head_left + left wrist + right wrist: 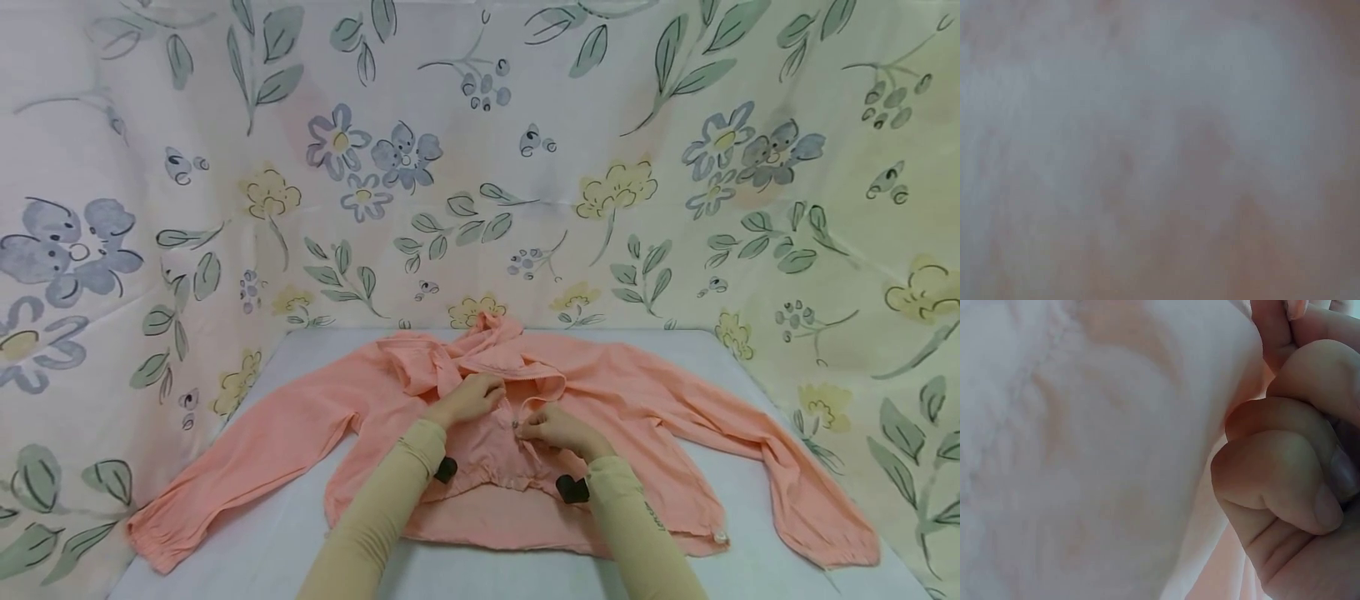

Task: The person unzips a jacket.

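A pink hooded jacket (615, 375) lies spread on a white table, its sleeves reaching out to both sides. My left hand (468, 400) pinches the jacket's front edge just below the neck opening. Lower and to the right, my right hand (558, 429) pinches the small zipper pull (515, 425) on the front. In the right wrist view, the curled fingers (1279, 469) show beside pale pink cloth (1097, 456); their fingertips' grip is mostly out of that view. The left wrist view is a blur of close cloth (1147, 156), with no hand visible.
The white table (255, 550) shows around the jacket's hem and sleeves. A floral curtain (480, 167) hangs behind and along both sides. The bunched hood (487, 333) lies toward the far edge. A small toggle (721, 537) sits at the hem's right corner.
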{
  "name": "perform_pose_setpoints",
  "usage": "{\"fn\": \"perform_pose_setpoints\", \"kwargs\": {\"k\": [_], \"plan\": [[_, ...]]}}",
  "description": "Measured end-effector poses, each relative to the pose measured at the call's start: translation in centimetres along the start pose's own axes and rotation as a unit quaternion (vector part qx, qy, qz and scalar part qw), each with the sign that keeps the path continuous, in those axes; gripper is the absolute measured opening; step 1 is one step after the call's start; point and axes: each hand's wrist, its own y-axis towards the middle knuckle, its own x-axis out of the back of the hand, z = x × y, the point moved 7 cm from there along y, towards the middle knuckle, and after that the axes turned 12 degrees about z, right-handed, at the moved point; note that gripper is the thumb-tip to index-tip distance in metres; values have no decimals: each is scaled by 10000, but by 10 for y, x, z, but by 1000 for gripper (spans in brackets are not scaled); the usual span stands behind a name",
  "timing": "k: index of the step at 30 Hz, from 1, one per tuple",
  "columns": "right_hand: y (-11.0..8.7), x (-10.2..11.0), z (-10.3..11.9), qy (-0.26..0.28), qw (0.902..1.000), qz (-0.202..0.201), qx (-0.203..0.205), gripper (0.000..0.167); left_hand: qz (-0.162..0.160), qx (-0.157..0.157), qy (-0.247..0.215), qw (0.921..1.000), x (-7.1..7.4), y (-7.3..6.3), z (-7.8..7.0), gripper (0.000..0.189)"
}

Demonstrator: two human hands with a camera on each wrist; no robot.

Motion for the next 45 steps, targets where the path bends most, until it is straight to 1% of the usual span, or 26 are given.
{"fn": "perform_pose_setpoints", "kwargs": {"k": [4, 11, 16, 19, 23, 27, 31, 39, 45], "plan": [[0, -1, 0, -21, 10000, 57, 41, 36, -57, 53, -15, 10000, 1, 0, 0, 23], [-1, -1, 0, 68, 9999, 6, -114, 36, -67, 161, -248, 9995, 1, -1, 0, 24], [-1, -3, -1, 5, 9997, -22, -229, 27, -20, 274, -284, 9992, -1, -1, 3, 23], [0, -5, -2, 31, 9996, 32, -275, 26, -53, 323, -239, 9992, -1, -1, 4, 22], [0, -7, -2, 165, 9994, 128, -273, 26, -138, 341, -222, 9991, 0, -1, 5, 21], [-1, -8, 0, 272, 9993, 202, -151, 23, -213, 306, -189, 9991, 1, -1, 5, 22], [-2, -9, 2, 424, 9987, 259, -53, 24, -206, 348, -206, 9990, 2, -2, 4, 23], [-3, -10, -1, 478, 9984, 233, -197, 18, -182, 354, -363, 9985, 2, -3, 3, 24], [-2, -12, -3, 504, 9980, 321, -189, 22, -228, 436, -360, 9981, 3, -5, 4, 24]]}}
